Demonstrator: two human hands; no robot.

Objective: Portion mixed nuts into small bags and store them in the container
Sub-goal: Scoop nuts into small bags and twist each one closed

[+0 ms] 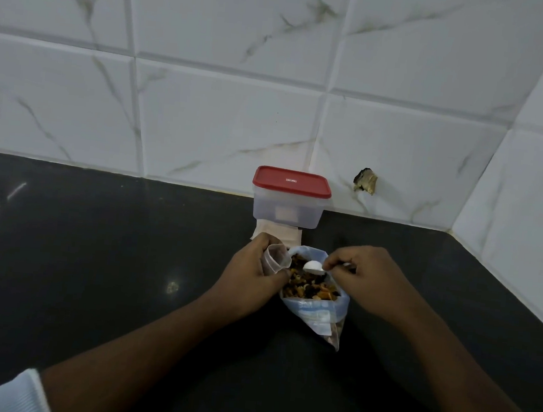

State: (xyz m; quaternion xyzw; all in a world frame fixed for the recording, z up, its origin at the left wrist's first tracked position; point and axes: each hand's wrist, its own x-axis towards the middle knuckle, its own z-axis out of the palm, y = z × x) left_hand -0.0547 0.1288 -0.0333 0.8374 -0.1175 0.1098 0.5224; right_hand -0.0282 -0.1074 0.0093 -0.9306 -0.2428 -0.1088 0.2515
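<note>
Head view: nut bag (313,295) between hands; left (251,269) grips small bag (274,255), right (366,273) pinches spoon (314,267).

From my feed I see a dark, near-black table (78,254) with a polished top — faint glints and pale streaks of reflected light show on its left part. Behind it stands a wall (226,103) of large white tiles with grey-brown marble veining and broad grout lines. A second tiled wall (532,212) meets it at the right, forming a corner. Low on the back wall, just above the table, one tile has a chipped hole (365,181) — dark and ragged. The light is dim and cool.
</note>
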